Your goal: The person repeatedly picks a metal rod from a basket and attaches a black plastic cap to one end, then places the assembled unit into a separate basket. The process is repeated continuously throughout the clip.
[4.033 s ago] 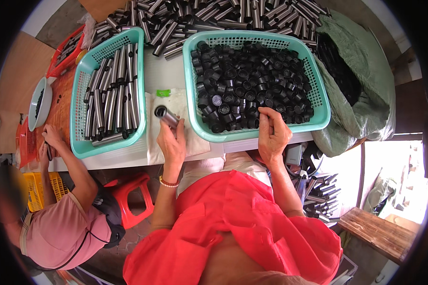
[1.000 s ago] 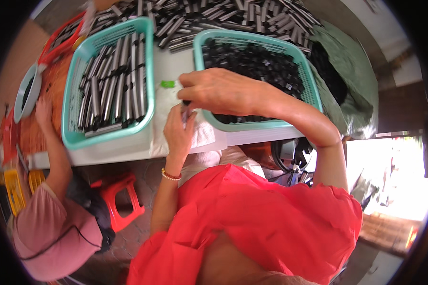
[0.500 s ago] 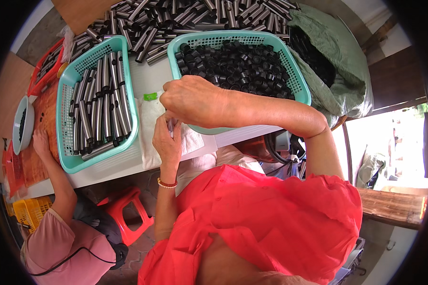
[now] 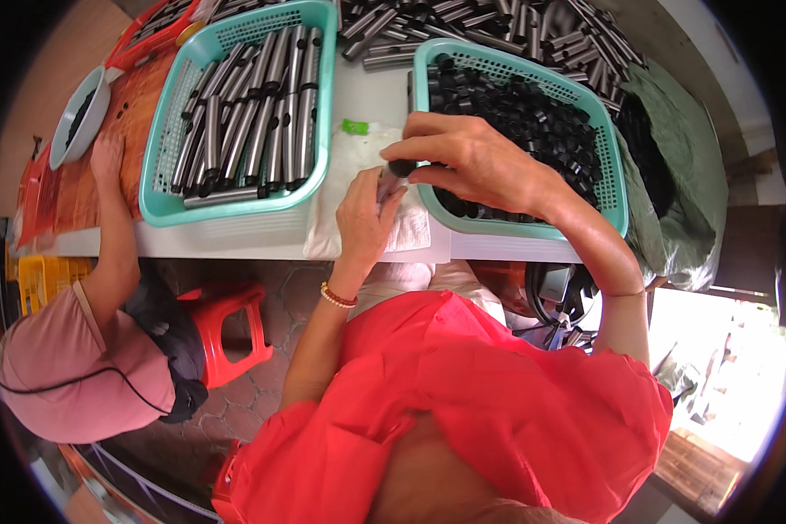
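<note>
My left hand (image 4: pixel 364 218) is closed round a short metal tube (image 4: pixel 388 186), most of it hidden by the fingers. At the tube's upper end, the thumb and fingers of my right hand (image 4: pixel 489 166) pinch a black ring-shaped cap (image 4: pixel 402 167); whether the cap is seated on the tube I cannot tell. Just beyond my right hand is a teal basket (image 4: pixel 622 201) heaped with black caps (image 4: pixel 541 122). Left of my left hand stands another teal basket (image 4: pixel 223 214) of metal tubes (image 4: pixel 262 113), several with black ends. A white cloth (image 4: pixel 323 231) lies under my hands.
Loose metal tubes (image 4: pixel 576 44) are piled at the far side of the table. A green sack (image 4: pixel 681 175) stands at the right. On the left, a co-worker's hand (image 4: pixel 106 155) rests near a pale bowl (image 4: pixel 83 113). A green scrap (image 4: pixel 355 127) lies on the cloth.
The view has shifted, so the baskets sit further right. My right hand has turned and drawn back slightly, its fingers now more spread, showing the black cap at the tube's end.
</note>
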Demonstrator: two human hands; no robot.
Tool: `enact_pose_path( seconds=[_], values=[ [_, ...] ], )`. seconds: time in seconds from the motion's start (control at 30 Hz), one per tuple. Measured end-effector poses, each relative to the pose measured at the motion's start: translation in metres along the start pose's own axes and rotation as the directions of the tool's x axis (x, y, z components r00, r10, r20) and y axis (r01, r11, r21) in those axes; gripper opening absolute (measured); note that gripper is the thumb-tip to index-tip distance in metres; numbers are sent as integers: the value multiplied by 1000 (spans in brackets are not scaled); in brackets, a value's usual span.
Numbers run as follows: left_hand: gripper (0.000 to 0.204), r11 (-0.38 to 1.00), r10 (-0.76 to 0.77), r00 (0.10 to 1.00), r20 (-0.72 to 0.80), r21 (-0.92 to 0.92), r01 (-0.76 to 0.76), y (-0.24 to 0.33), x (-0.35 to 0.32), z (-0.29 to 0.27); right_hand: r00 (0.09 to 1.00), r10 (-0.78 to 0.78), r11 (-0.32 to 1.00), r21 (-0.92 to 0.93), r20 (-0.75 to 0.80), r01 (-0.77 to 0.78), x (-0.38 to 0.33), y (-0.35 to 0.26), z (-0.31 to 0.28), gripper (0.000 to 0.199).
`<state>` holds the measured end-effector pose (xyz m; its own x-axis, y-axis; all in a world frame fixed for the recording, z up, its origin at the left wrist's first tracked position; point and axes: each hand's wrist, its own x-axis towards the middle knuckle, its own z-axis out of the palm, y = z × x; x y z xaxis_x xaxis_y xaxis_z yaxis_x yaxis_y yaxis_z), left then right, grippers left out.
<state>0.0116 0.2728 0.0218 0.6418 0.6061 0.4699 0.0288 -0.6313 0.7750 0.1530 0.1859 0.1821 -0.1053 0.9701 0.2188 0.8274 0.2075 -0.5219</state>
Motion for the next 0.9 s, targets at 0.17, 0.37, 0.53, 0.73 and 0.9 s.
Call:
enact_pose_path(
  seconds=[0.17, 0.37, 0.53, 0.73, 0.9],
  values=[
    [31, 996, -47, 995, 82, 79, 41, 0, -2, -6, 998, -9, 1000, 1, 56, 9, 6, 1, -2, 32],
    [30, 998, -52, 991, 120, 38, 48, -1, 0, -9, 994, -30, 998, -57, 107, 37, 10, 0, -4, 29],
    [26, 986, -164, 934, 318, 47, 158, 6, 19, -20, 996, -32, 992, -120, 81, 41, 3, 4, 3, 32],
    [25, 973, -43, 950, 310, -204, 111, 14, 25, -34, 998, -64, 998, -22, -17, 63, -8, -11, -13, 30],
    [31, 647, 54, 617, 785, -498, 577, 49, 27, -73, 986, -169, 933, 322, -4, 161, -28, -38, -31, 31]
  ],
)
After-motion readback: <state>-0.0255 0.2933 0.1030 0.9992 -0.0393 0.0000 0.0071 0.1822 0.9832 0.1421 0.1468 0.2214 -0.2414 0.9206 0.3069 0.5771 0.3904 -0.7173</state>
